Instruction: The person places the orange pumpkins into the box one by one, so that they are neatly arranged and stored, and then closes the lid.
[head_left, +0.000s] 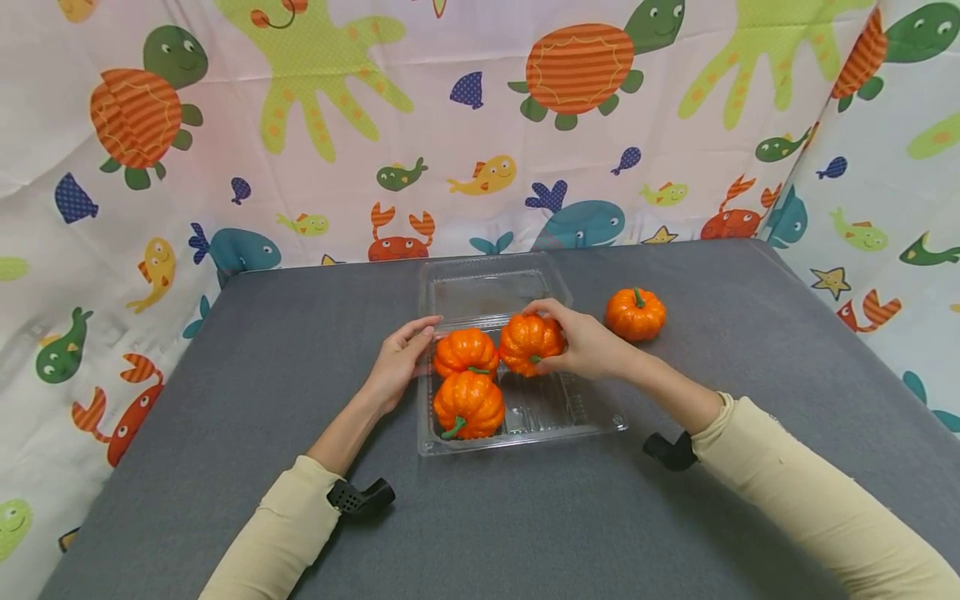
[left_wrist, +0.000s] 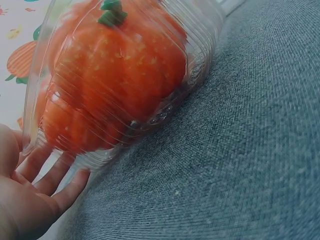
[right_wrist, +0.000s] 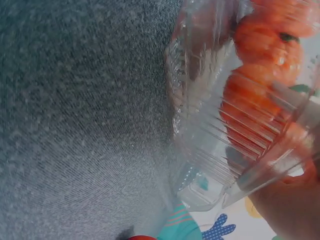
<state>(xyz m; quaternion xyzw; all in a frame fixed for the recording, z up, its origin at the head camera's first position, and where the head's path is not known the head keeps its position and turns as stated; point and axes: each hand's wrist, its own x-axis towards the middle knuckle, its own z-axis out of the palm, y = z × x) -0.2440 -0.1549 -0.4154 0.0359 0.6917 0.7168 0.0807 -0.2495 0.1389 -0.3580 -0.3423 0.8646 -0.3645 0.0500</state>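
Note:
A clear plastic clamshell container (head_left: 540, 417) lies with its lid folded back. My right hand (head_left: 590, 342) grips a small orange pumpkin (head_left: 525, 340) in the container's back part, thumb near the green stem, fingers over the far side. Along the tray's left side sit two more pumpkins, a rear one (head_left: 465, 350) and a front one (head_left: 469, 404), the latter also seen through the ribbed wall in the left wrist view. My left hand (head_left: 399, 360) rests against the left wall near the back corner, fingers extended along the plastic (left_wrist: 105, 156). In the right wrist view, ribbed plastic partly veils the right hand (right_wrist: 292, 200).
Another orange pumpkin (head_left: 636, 315) stands on the grey tabletop (head_left: 300, 333), right of the lid (head_left: 491, 292). A curtain (head_left: 465, 125) printed with sea animals hangs behind and beside the table. A black wrist camera (head_left: 362, 497) sits at each sleeve.

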